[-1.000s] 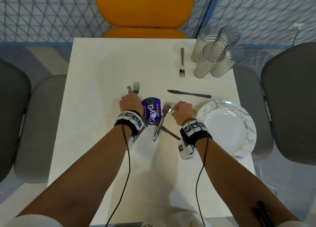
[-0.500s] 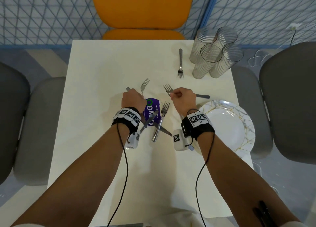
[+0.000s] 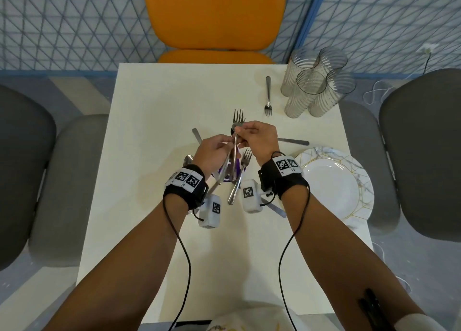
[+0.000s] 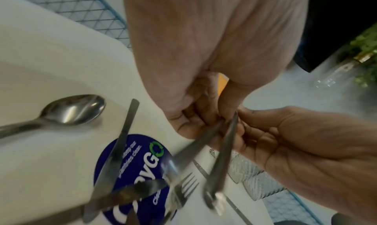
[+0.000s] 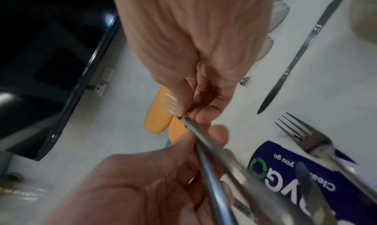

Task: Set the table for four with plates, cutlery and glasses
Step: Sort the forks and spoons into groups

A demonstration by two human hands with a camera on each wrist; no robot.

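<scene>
Steel forks (image 3: 236, 141): we hold two together above the bench (image 3: 154, 136) centre, right hand (image 3: 259, 137) pinching the necks, left hand (image 3: 212, 153) gripping the handles, probably bundling them for distribution. Plates (image 3: 334, 183) sit at the right edge, glasses (image 3: 314, 86) at the far right corner.

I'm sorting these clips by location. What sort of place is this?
Likely a staged dining corner, perhaps a lab: a small white table with chairs round it, and a blue mesh fence behind.
</scene>
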